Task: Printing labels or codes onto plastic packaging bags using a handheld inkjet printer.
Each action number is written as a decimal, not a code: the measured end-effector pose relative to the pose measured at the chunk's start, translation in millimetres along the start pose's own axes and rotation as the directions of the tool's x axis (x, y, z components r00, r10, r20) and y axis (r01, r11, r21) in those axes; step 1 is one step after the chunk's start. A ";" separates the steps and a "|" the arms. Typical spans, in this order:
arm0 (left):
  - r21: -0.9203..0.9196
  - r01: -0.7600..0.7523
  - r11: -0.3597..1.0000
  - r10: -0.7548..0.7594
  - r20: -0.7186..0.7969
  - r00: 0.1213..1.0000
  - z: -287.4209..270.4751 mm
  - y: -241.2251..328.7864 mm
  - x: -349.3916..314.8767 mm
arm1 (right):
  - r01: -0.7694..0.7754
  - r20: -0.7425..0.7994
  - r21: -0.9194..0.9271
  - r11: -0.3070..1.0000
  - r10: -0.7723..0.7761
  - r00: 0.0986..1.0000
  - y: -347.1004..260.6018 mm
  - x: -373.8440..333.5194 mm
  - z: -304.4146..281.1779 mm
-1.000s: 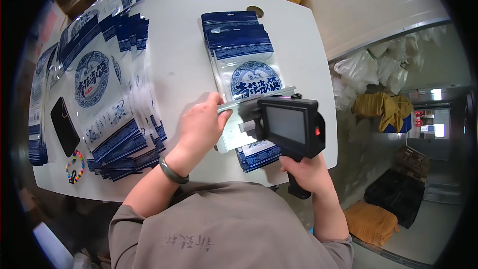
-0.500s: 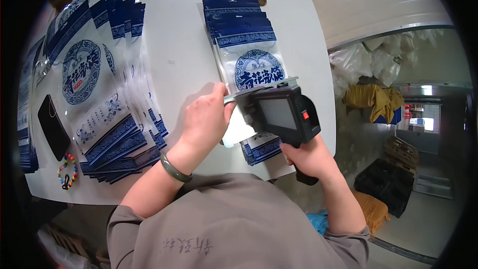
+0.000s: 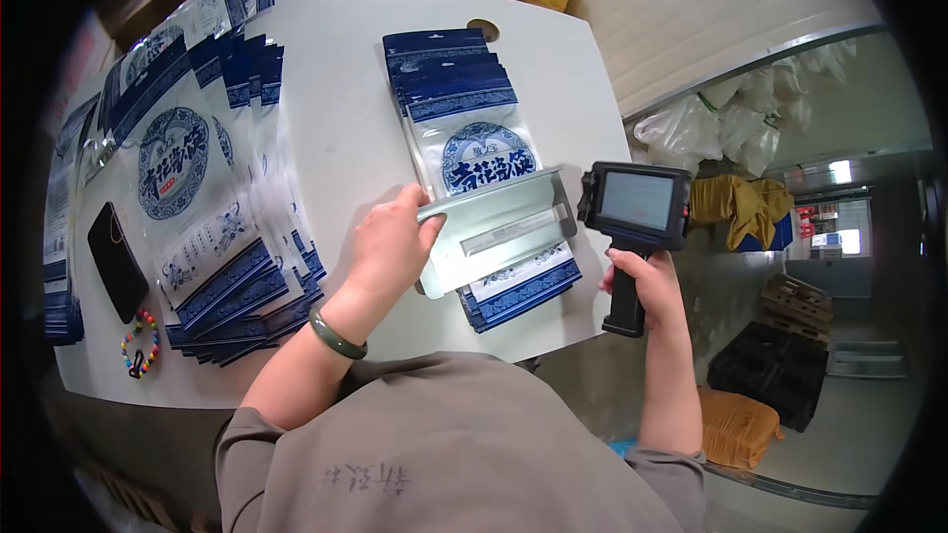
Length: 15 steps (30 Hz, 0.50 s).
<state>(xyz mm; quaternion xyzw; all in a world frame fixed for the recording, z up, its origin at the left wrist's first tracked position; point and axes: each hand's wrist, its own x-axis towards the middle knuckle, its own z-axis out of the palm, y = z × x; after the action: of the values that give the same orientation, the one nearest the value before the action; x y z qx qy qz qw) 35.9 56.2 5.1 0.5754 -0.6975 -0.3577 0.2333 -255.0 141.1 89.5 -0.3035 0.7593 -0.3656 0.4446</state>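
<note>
Blk device (image 3: 637,201) in R hand (image 3: 648,284)

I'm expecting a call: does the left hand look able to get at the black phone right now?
Probably yes, once freed: the left hand is gripping the edge of the metal plate. The black phone looks uncovered; flat bags lie between, but nothing tall seems to block the way.

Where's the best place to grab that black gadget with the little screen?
Probably by its handle, coming from the right, as the right hand does. The handle is slim and sticks out below the boxy top of the black gadget, so fingers can wrap around it. That leaves the screen uncovered, and the metal plate is over on the left.
</note>
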 end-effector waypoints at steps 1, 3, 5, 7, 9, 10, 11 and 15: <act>-0.032 0.017 0.999 -0.017 0.004 1.000 0.1 -1.6 0.6 | 0.069 0.000 0.018 0.997 -0.069 0.998 9.8 5.0 -4.9; -0.066 -0.015 0.998 0.014 -0.007 1.000 0.9 -8.0 3.2 | 0.151 -0.028 0.130 0.980 -0.149 0.988 17.1 7.2 0.5; -0.094 -0.037 0.995 0.035 -0.021 0.999 -1.3 -6.8 2.9 | 0.180 0.005 0.311 0.933 -0.191 0.982 22.9 9.0 0.3; -0.126 -0.044 0.991 0.051 0.053 0.997 -8.7 -1.0 -3.6 | 0.144 0.074 0.448 0.883 -0.197 0.978 32.7 12.6 0.2; -0.152 -0.044 0.987 0.057 0.081 0.995 -13.3 8.5 -15.2 | 0.093 0.146 0.559 0.824 -0.208 0.967 37.3 8.9 3.5; -0.196 -0.049 0.979 0.072 0.111 0.991 -14.5 14.1 -20.9 | 0.081 0.159 0.569 0.818 -0.206 0.965 43.6 9.0 3.2; -0.212 -0.027 0.977 0.057 0.137 0.989 -16.4 19.1 -24.4 | 0.067 0.188 0.609 0.790 -0.225 0.956 49.4 11.1 2.2; -0.309 0.184 0.933 -0.080 0.320 0.944 -19.5 24.3 -18.3 | 0.103 0.134 0.678 0.728 -0.260 0.956 73.6 18.8 2.9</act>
<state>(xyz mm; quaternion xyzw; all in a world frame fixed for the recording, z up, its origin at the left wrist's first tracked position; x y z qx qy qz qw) 39.0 71.4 37.7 0.5120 -0.6130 -0.5698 0.1932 -270.3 165.9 19.3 -0.2368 0.4919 -0.6177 0.5661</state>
